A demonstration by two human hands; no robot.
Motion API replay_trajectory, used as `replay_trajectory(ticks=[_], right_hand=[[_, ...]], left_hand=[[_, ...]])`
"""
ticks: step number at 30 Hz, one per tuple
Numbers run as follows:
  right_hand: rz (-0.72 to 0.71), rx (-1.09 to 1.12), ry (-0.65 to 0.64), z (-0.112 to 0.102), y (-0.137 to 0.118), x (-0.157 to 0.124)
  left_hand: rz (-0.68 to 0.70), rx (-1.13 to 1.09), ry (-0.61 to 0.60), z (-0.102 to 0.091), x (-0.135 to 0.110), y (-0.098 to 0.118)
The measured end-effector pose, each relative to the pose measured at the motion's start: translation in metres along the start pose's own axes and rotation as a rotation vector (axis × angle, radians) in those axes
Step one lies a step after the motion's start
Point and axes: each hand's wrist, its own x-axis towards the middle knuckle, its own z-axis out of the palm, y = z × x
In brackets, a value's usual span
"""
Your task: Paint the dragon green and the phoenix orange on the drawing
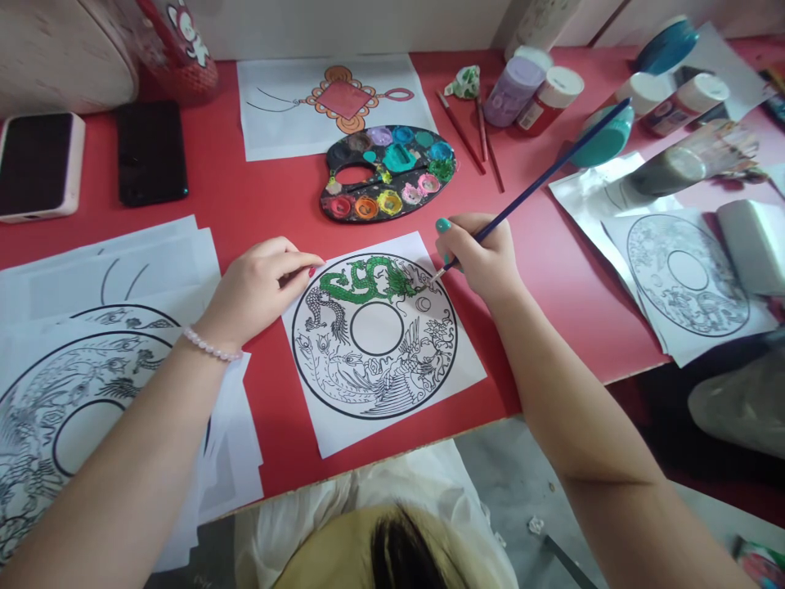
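Observation:
A blue-handled paintbrush (545,176) is gripped in my right hand (484,254), between thumb and fingers. Its tip meets the printed drawing sheet (328,429) near the dragon's head. On the sheet, a ring design holds dragons and phoenixes around a blank circle; the upper dragon (361,280) is painted green, while the other figures are black outlines. My left hand (263,278) is at the sheet's upper left corner, thumb and forefinger pinched together at the paper's edge. Just beyond the sheet lies a black paint palette (392,176) with several wells of coloured paint.
More printed sheets (236,442) lie under my left forearm. Behind are two phones (152,151) and a painted knot picture (275,90). Loose brushes (463,135), paint bottles (555,98) and a murky water cup (668,172) stand right, near another printed sheet (684,348). The red table's (392,442) front edge is close.

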Motion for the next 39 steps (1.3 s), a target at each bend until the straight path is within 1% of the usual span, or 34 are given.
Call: replay_trajectory(ticks=[15,25,34,39], right_hand=[[-0.007,-0.003,0.007,-0.0011,0.0032,-0.0006],[0.013,-0.021,0.027,-0.0003,-0.0023,0.0001],[0.007,-0.040,0.034,0.0009,-0.0041,0.0001],[0.015,-0.048,0.062,-0.0017,-0.0028,0.0015]], left_hand=[[-0.008,-0.004,0.006,0.0006,-0.0006,-0.0007],[0.004,-0.001,0.008,0.0004,-0.0005,-0.0009],[-0.019,-0.003,-0.002,0.0001,0.0006,0.0008],[-0.003,0.004,0.005,0.0000,0.0005,-0.0001]])
